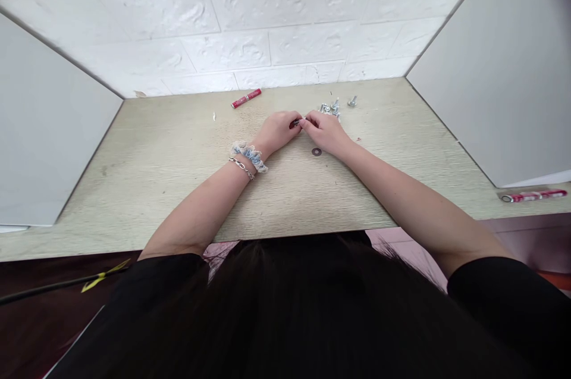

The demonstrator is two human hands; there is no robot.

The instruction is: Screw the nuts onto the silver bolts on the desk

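Dark hair [285, 296] lay nearest you; beyond, your left hand [281, 130] pinched what seemed a small metal piece [295, 122], beside the bolts [334, 107]. Your right hand [329, 132] met it, its grip unclear, near a washer [316, 152].

White brick-pattern wall [292, 1] w/ embossed texture & thin joint lines runs behind the pale greenish-beige wood-grain tabletop [285, 200], its foot meeting the back edge. Smooth light-grey upright panels w/ dark edges, one on the L side [49, 129], one on the R side [499, 69], stand on the top & angle outward toward the front. Light bright, approx. even, wall brightest near the centre. Below the front edge: dark reddish-brown area at L, pinkish surface [521, 242] at R, details unclear.
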